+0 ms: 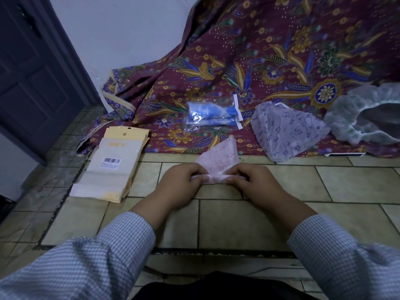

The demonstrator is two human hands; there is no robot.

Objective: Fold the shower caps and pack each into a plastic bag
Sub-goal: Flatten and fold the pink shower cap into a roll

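Both hands meet on a pink cap [218, 163] lying on the tiled floor [357, 187], just at the near edge of a maroon floral cloth [270, 61]. The cap is folded into a narrow triangle whose tip points away onto the cloth; its near end is bunched between the hands. The left hand [181, 180] pinches the cap's left near corner with curled fingers, and the right hand [253, 180] does the same on the right corner, thumb tucked against the fold — knuckles of both facing up. Checked blue sleeves [121, 245] cover both forearms. To the left, on the floor and partly on the cloth's edge, lies a stack of bags [112, 167], pale yellow and frosted, the top one bearing a barcode label. Further off, on the cloth, a blue cap [210, 113] sits rolled inside a clear bag with a white seal strip at its right end. Right of that lies a lilac cap [285, 131] with a purple flower print, folded loosely, its near corner over the cloth's edge. Beside it, at the frame's right edge, a green cap [357, 113] lies open and unfolded — ruffled rim up. A flat white-edged object, too hidden to identify, peeks from under the cloth near the lilac cap. A dark door [32, 72] stands at far left.
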